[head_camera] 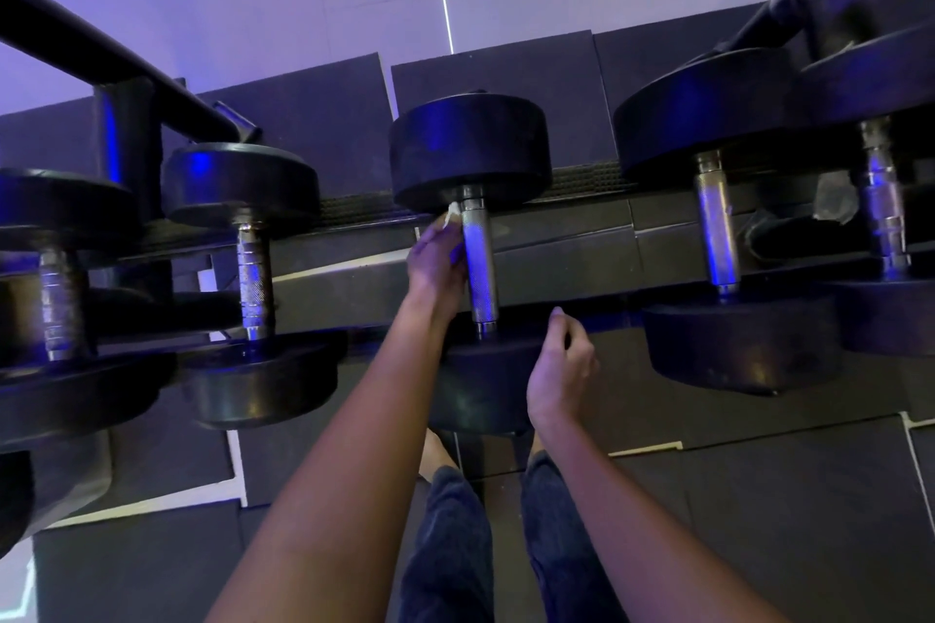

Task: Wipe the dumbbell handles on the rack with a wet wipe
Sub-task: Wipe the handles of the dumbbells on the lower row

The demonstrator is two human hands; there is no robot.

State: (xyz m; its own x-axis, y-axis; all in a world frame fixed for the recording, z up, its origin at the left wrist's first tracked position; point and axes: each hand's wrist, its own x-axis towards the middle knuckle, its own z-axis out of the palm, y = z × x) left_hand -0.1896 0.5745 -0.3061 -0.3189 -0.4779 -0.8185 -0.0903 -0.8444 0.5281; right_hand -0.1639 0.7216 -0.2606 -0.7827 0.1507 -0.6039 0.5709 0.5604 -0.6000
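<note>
The middle dumbbell [470, 147] lies across the rack [566, 258], and its long axis runs straight away from the person: one black head sits close to their legs and the other at the far side. Between the heads, the metal handle [479, 258] is bounded at both ends by the heads' flat faces.

The left hand [437, 263] grips a wet wipe [452, 218] and presses it against the left side of the handle, up near the far head. A bit of white wipe shows above the fingers. The right side of the handle is bare.

The right hand [561, 369] hovers near the close head, fingers loosely curled, holding nothing.

There are wide gaps on both sides. The left neighbour [255, 263] and the right neighbour [717, 238] lie well apart from the middle one and point the same way. Dark floor mats [759, 521] stretch out below.
</note>
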